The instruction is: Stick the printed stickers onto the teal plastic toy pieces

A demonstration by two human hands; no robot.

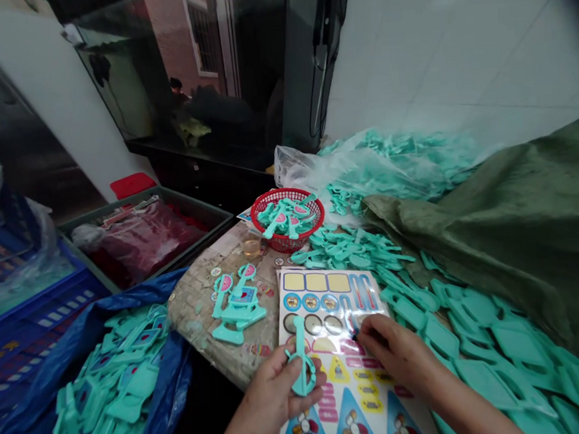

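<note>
My left hand (277,385) grips a teal plastic toy piece (300,346) with a straight stem and an open ring at its lower end. It is held above a sticker sheet (329,404) printed with circles, triangles and narrow blue strips. My right hand (393,349) rests on the sheet's right side, thumb and fingertips pinched together beside a narrow blue sticker. Whatever lies between those fingertips is hidden. Left of the sheet, several teal pieces lie in a small pile (237,318), and two bear pink round-edged stickers.
A red basket (289,244) of stickered teal pieces stands behind the sheet. Loose teal pieces (444,338) cover the right side, by a green cloth (532,184). At left are a blue bag (179,373) of teal pieces, a grey bin (209,216) and a blue crate (38,330).
</note>
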